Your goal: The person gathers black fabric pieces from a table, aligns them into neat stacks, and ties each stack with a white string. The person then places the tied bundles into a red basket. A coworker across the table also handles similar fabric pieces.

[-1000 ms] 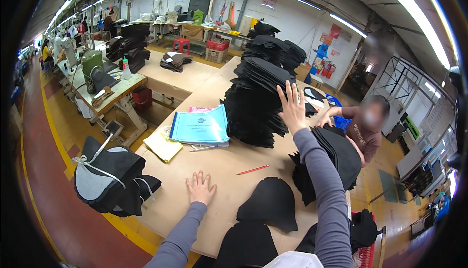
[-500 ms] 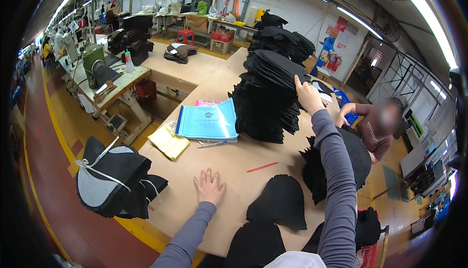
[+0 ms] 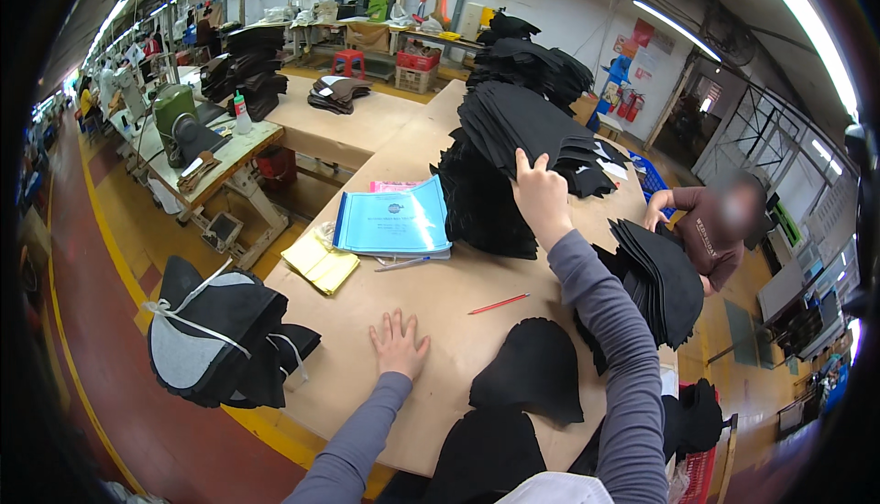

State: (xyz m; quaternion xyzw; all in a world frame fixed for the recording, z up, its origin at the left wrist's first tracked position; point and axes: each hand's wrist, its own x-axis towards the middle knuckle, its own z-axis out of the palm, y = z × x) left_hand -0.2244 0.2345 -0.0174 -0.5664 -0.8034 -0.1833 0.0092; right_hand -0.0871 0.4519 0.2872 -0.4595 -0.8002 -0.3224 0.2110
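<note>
My left hand (image 3: pixel 399 346) lies flat on the brown table, fingers spread, holding nothing. My right hand (image 3: pixel 543 200) is at the near edge of a tall stack of black cut pieces (image 3: pixel 481 202). Its fingertips rest on the fanned upper pieces (image 3: pixel 513 119), with the other fingers curled at their edge; the thumb is hidden. Nearer to me lie a rounded black piece (image 3: pixel 527 371) and another black piece (image 3: pixel 486 454). A red pencil (image 3: pixel 500 303) lies between my hands. Right of my right forearm stands another pile of rounded black pieces (image 3: pixel 665 284).
A blue booklet (image 3: pixel 390 220), a pen (image 3: pixel 401 265) and a yellow pad (image 3: pixel 321 261) lie beyond my left hand. A tied black-and-grey bundle (image 3: pixel 220 334) sits at the left edge. A co-worker (image 3: pixel 715 229) is at the right. A sewing machine (image 3: pixel 179 124) stands far left.
My right hand has moved left and nearer along the stack. The upper black pieces have shifted left and fanned out. My left hand stays flat on the table.
</note>
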